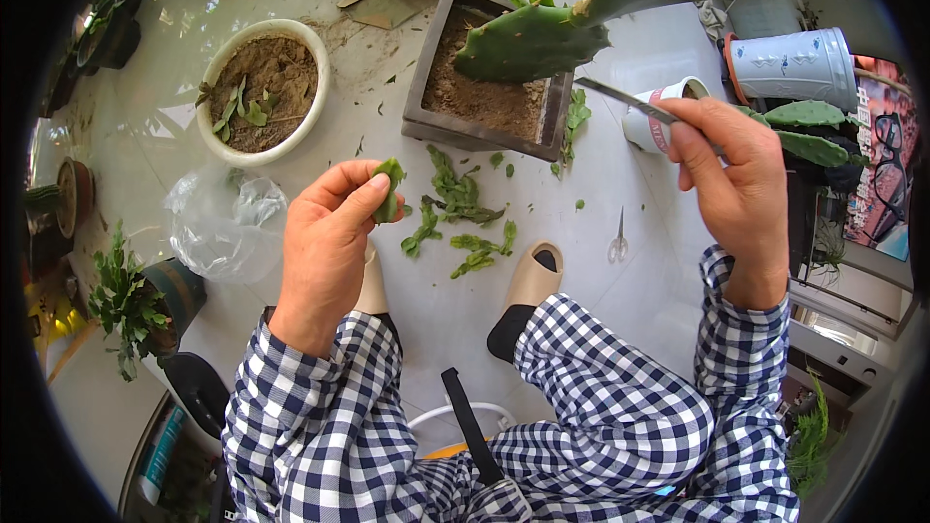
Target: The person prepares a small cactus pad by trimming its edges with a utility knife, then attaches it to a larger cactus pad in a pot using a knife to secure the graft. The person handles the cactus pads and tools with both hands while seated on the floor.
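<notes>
My left hand [330,243] pinches a small green cactus stem segment [389,190] between thumb and fingers, over the floor. On the right, my right hand [734,167] grips a narrow metal blade [628,99], its tip pointing up and left towards a prickly pear cactus pad [534,43]. That pad overhangs a dark rectangular planter [483,132] filled with brown soil. Several cut green stem segments [461,192] lie on the floor between my hands and the planter. A round white pot [320,98] holds soil with a few green cuttings on top.
Small scissors [618,240] lie on the tiled floor right of my slippers [536,272]. A clear plastic bag [225,229] and a tipped pot with a leafy plant [178,294] are at left. A white paper cup [643,131] and a pale blue pot [795,69] lie at right.
</notes>
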A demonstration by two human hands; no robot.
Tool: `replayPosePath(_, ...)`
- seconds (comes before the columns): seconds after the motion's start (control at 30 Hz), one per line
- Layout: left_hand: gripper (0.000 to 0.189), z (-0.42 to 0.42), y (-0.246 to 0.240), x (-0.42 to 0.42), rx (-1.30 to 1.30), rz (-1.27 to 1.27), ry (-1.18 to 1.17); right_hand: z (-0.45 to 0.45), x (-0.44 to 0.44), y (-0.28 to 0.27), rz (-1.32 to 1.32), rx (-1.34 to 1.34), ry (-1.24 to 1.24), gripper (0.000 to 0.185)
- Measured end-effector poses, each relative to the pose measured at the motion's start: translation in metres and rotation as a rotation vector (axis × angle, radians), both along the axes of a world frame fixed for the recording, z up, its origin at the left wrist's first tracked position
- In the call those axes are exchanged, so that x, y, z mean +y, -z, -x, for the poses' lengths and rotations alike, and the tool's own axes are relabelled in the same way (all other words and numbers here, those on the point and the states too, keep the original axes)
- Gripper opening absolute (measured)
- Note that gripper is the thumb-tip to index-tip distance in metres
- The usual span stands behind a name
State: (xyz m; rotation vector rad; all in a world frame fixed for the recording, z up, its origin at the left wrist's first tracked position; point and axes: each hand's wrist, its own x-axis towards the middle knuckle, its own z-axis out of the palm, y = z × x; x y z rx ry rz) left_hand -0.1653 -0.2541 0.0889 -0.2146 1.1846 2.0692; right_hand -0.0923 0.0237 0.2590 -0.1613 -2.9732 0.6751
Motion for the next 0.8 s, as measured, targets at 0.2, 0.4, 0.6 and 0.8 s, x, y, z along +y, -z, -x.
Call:
replayPosePath(0.2, 0.013, -0.002, 0.001, 0.001, -0.007, -0.012, 0.031, -0.012, -0.004, 0.024, 0.114, -0.012, 0.136, 0.004)
replayPosePath(0.4, 0.016, -0.003, 0.001, 0.007, -0.007, -0.038, 0.037, -0.018, 0.004, 0.038, 0.121, 0.098, 0.015, 0.007)
replayPosePath(0.6, 0.014, -0.003, -0.005, 0.012, 0.017, -0.007, 0.057, -0.025, 0.001, 0.045, 0.287, 0.078, 0.048, 0.006)
replayPosePath(0.8, 0.016, -0.004, -0.007, 0.010, -0.002, -0.002, 0.040, -0.029, -0.002, 0.054, 0.407, -0.004, 0.062, 0.003)
